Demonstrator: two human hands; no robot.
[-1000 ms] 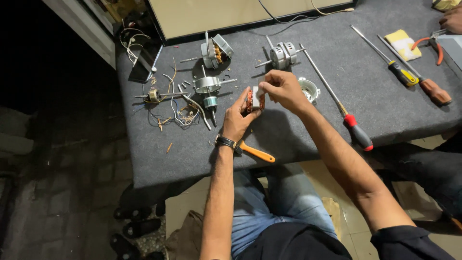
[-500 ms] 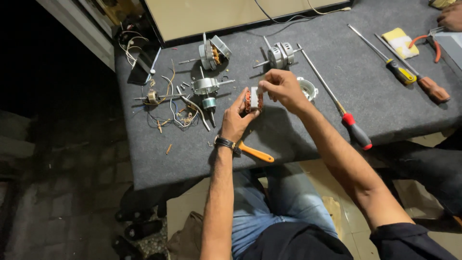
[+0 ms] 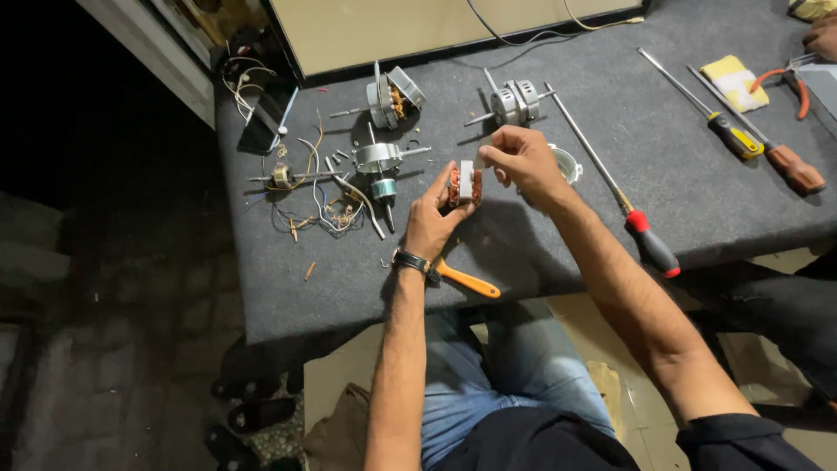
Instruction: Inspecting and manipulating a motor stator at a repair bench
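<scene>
My left hand (image 3: pixel 433 220) holds a small motor stator (image 3: pixel 465 184) with copper windings above the grey table (image 3: pixel 540 235). A dark watch sits on that wrist. My right hand (image 3: pixel 520 161) pinches the stator's right side with fingertips. Both hands hover over the table's middle. An orange tool handle (image 3: pixel 466 280) lies under my left wrist near the front edge.
Two small motors (image 3: pixel 391 96) (image 3: pixel 514 102), a motor part with shaft (image 3: pixel 377 160) and loose wires (image 3: pixel 318 205) lie at the left. A long red-handled screwdriver (image 3: pixel 610 187), two more screwdrivers (image 3: pixel 737 135) (image 3: pixel 785 161), a white ring (image 3: pixel 567 163), pliers (image 3: pixel 785 83). Another person's hand (image 3: pixel 819 35) top right.
Both hands with the stator have stayed nearly in place; the view shifted slightly. The right fingers have adjusted their grip on the stator.
</scene>
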